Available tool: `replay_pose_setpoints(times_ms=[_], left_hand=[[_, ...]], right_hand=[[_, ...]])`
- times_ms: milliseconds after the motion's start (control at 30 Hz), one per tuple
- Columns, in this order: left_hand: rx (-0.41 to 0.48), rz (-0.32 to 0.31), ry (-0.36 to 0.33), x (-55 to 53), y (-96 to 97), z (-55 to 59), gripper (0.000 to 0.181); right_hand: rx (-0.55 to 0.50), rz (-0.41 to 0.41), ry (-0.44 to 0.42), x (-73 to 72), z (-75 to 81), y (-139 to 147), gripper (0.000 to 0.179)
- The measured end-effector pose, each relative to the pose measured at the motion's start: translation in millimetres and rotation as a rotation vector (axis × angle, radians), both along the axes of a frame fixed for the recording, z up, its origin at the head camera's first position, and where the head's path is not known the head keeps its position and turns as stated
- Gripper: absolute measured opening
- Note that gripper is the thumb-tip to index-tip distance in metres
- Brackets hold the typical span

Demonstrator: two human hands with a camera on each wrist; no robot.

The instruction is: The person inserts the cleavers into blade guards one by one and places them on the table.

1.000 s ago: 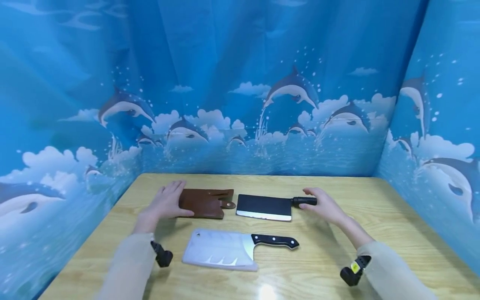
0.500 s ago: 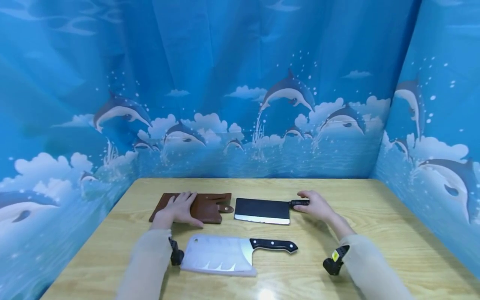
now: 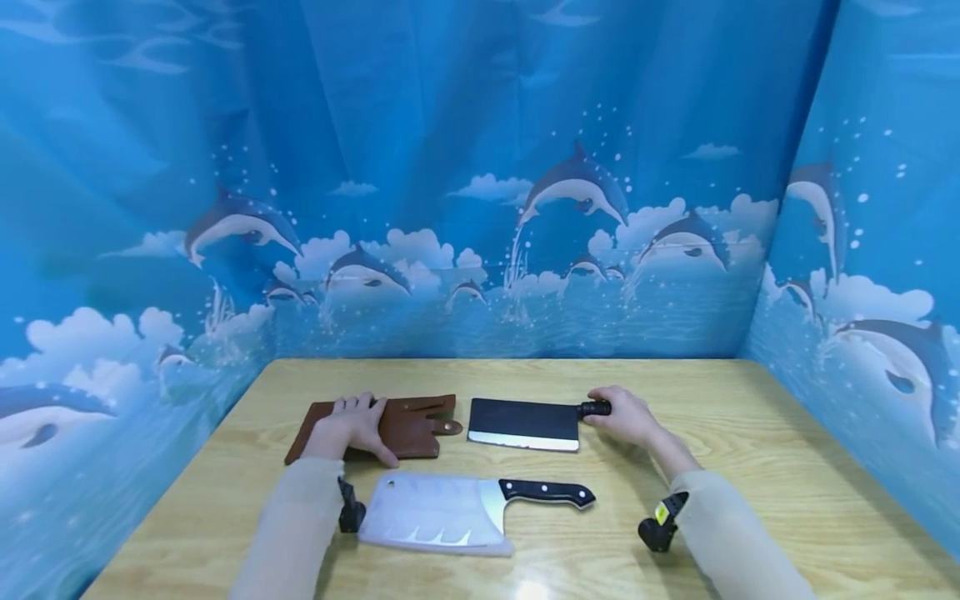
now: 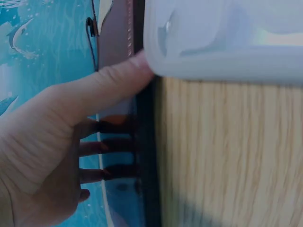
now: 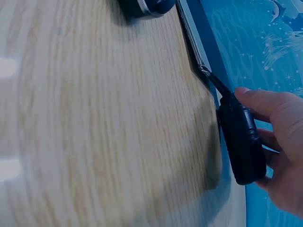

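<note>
Black rectangular cleaver (image 3: 522, 422), right hand (image 3: 626, 415) gripping its handle; left hand (image 3: 348, 428) splayed on brown leather sheath (image 3: 409, 430); pale-wood table (image 3: 592, 554), blue dolphin-print curtain (image 3: 427, 142) frame-top!

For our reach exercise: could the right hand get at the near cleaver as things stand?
Probably yes: only table shows between the right hand and the handle of the near cleaver. It would likely have to release the far cleaver first.
</note>
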State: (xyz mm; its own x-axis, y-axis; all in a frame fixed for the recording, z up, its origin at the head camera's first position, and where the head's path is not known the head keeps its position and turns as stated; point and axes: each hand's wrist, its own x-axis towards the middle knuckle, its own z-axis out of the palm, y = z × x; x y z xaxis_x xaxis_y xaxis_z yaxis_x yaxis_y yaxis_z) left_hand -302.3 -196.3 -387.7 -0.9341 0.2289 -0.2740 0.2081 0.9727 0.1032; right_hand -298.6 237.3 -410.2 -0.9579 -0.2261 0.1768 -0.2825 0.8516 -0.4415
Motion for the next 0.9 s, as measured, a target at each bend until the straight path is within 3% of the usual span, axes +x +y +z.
replay_pose_setpoints(times_ms=[233,500,667,800,900], left_hand=[[0.003,0.052,-0.038,5.9,-6.9,4.8,0.115],[-0.017,0.035,-0.079,13.9,-16.7,1.6,0.116],[0.028,0.040,-0.082,16.0,-22.1,0.4,0.119],[0.084,0.044,-0.054,17.7,-26.5,-2.4,0.121],[0.115,0.029,0.012,19.0,-33.2,-8.2,0.119]], right_hand=[[0.051,-0.006,-0.021,0.3,3.0,-3.3,0.045],[0.099,-0.017,-0.068,-1.4,-1.1,-5.5,0.044],[0.130,-0.016,-0.091,-2.4,-3.5,-5.9,0.043],[0.165,0.004,-0.091,-2.7,-4.8,-5.9,0.042],[0.193,0.009,-0.090,-2.2,-5.3,-5.4,0.041]])
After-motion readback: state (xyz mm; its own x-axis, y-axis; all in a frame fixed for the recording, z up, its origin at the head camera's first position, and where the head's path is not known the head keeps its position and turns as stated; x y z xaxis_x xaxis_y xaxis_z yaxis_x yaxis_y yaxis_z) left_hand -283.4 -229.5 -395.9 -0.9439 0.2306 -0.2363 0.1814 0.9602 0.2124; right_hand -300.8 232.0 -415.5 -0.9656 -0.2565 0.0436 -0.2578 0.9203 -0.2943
